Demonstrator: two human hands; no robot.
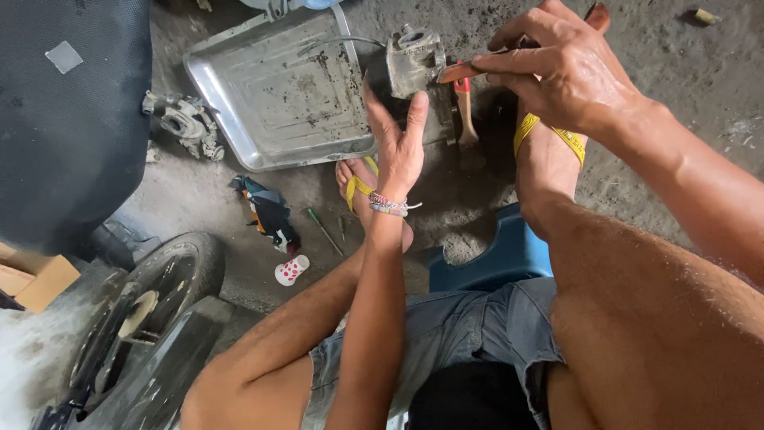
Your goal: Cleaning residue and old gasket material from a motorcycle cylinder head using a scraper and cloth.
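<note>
Concrete floor (684, 80): oily, gritty, cluttered left of the feet.
Wheel (151, 310): lower left, near the left knee.
Steel tray (278, 95): shallow, dirty, just left of the metal part.
Second casting (187, 123): on the floor just off the tray's left edge.
Rag (270, 215), spotted cup (291, 271): below the tray.
Metal part (414, 60): grey carburettor-like body, held up at the tray's right corner.
Left hand (398, 147): palm up, fingers spread wide, fingertips propping the part, not closed round it.
Right hand (565, 68): pinched shut on a thin reddish tool (458, 73), tip against the part.
Room: floor open on the right.
</note>
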